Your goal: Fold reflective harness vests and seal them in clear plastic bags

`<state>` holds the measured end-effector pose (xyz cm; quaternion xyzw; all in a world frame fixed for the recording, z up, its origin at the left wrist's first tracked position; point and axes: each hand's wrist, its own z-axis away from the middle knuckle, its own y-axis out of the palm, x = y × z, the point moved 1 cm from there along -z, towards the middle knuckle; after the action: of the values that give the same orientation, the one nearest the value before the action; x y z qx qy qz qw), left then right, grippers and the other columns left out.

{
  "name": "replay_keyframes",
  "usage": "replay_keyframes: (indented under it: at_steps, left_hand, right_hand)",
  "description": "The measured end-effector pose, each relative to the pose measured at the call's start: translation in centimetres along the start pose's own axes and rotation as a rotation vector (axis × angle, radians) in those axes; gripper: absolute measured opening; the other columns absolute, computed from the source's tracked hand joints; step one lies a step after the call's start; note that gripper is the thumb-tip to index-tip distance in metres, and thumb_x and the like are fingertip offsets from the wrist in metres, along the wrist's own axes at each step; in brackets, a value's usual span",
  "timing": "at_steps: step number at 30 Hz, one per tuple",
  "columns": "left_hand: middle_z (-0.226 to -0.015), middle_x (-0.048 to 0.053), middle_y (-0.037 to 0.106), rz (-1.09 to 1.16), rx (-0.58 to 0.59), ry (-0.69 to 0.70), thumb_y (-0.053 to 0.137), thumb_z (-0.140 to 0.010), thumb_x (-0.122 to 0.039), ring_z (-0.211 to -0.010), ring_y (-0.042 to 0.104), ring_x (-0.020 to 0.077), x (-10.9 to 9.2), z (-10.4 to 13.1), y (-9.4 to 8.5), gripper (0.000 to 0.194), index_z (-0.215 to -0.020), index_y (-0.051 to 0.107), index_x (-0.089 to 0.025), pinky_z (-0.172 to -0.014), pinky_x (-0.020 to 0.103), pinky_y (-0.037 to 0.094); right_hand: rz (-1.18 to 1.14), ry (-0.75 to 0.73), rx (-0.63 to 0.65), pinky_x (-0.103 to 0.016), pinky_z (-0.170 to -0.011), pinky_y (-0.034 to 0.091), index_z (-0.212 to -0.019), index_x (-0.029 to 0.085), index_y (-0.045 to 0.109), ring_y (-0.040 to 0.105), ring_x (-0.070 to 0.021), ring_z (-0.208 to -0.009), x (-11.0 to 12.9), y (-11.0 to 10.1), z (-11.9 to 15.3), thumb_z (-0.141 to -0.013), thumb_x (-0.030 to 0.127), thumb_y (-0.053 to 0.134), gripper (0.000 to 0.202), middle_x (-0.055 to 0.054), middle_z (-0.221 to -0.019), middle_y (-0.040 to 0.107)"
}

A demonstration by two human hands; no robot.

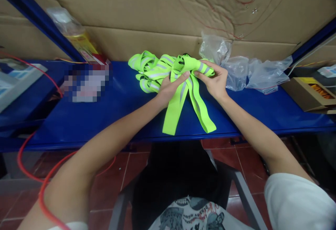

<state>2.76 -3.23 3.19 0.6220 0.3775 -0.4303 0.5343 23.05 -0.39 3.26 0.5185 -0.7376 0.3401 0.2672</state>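
Observation:
A neon yellow-green reflective strap (176,109) with a silver stripe is bunched between my hands, and two of its ends hang down towards the table's front edge. My left hand (170,89) is closed on the gathered part, thumb on top. Further right, my right hand (215,79) pinches a folded loop of the same material. Behind and left of my hands lies a tangled heap of matching straps (151,70). Where one strap stops and another starts in the bunch, I cannot make out.
The work surface is a blue table (126,118) against a cardboard wall (147,13). Clear plastic bags (236,71) lie at the right, beside an open cardboard box (306,93). A yellow-labelled bottle (78,37) stands at the back left. A red hose (42,195) loops near my left arm.

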Motion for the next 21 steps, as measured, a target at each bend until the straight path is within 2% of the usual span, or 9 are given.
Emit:
replay_keyframes:
  at_steps: [2,4,7,10,13,16,19,21]
  left_hand:
    - [-0.137,0.011,0.08,-0.014,0.112,0.047,0.096,-0.086,-0.058,-0.143,0.072,0.0412,0.6,-0.3,-0.1,0.054,-0.122,0.077,-0.022,-0.127,0.061,0.058]
    - [-0.141,0.013,0.078,-0.035,0.16,0.078,0.091,-0.092,-0.059,-0.144,0.071,0.0426,1.3,-0.8,-0.3,0.055,-0.128,0.074,-0.021,-0.124,0.063,0.059]
    - [-0.141,0.014,0.078,-0.059,0.075,0.067,0.093,-0.09,-0.058,-0.142,0.072,0.0439,1.9,-1.4,-0.8,0.059,-0.132,0.073,-0.02,-0.122,0.066,0.06]
    - [-0.143,0.014,0.078,-0.087,0.03,0.063,0.097,-0.085,-0.059,-0.14,0.073,0.0451,1.7,-1.5,-1.0,0.065,-0.132,0.074,-0.021,-0.122,0.068,0.06]
    - [-0.148,0.016,0.076,-0.142,0.125,0.137,0.091,-0.091,-0.061,-0.143,0.071,0.0442,1.1,-1.0,-0.9,0.066,-0.14,0.071,-0.021,-0.124,0.067,0.06]
    - [-0.153,0.015,0.074,-0.148,0.208,0.203,0.089,-0.092,-0.062,-0.146,0.07,0.0419,0.7,-0.5,-0.5,0.076,-0.151,0.065,-0.022,-0.127,0.064,0.058]
    - [-0.154,0.017,0.073,-0.13,0.221,0.187,0.09,-0.089,-0.065,-0.146,0.07,0.0409,0.9,-0.4,-0.3,0.087,-0.158,0.059,-0.023,-0.124,0.062,0.059]
    - [-0.154,0.019,0.073,-0.115,0.223,0.162,0.09,-0.089,-0.066,-0.146,0.07,0.0404,1.3,-0.5,-0.2,0.089,-0.159,0.057,-0.023,-0.123,0.062,0.06]
  right_hand:
    - [0.023,-0.001,0.049,-0.064,-0.131,0.049,-0.115,0.032,0.085,0.071,-0.0394,-0.139,0.5,-0.1,0.1,-0.073,0.077,0.095,0.063,-0.007,-0.127,0.083]
    - [0.059,-0.01,0.095,-0.065,-0.131,0.047,-0.111,0.033,0.085,0.07,-0.0396,-0.137,1.1,-0.2,0.1,-0.073,0.076,0.095,0.058,-0.007,-0.125,0.082]
    - [0.109,-0.035,0.174,-0.066,-0.13,0.047,-0.11,0.033,0.084,0.069,-0.039,-0.135,1.8,-0.3,0.1,-0.073,0.075,0.095,0.056,-0.007,-0.127,0.079]
    - [0.128,-0.037,0.28,-0.061,-0.129,0.047,-0.12,0.032,0.081,0.065,-0.0381,-0.14,2.2,-0.7,-0.2,-0.073,0.079,0.093,0.068,-0.009,-0.134,0.075]
    - [0.11,0.02,0.35,-0.056,-0.128,0.05,-0.138,0.032,0.073,0.06,-0.0379,-0.148,2.3,-1.2,-0.5,-0.077,0.088,0.085,0.083,-0.009,-0.148,0.07]
    - [0.085,0.08,0.363,-0.057,-0.132,0.047,-0.15,0.034,0.065,0.053,-0.0384,-0.157,2.2,-1.5,-0.7,-0.08,0.093,0.078,0.093,-0.009,-0.162,0.064]
    - [0.042,0.121,0.419,-0.062,-0.135,0.044,-0.141,0.03,0.069,0.058,-0.0404,-0.152,2.0,-1.6,-0.8,-0.076,0.094,0.081,0.092,-0.01,-0.153,0.071]
    - [-0.016,0.157,0.449,-0.064,-0.132,0.048,-0.133,0.029,0.072,0.065,-0.0415,-0.143,1.9,-1.8,-1.0,-0.071,0.091,0.087,0.09,-0.01,-0.142,0.077]
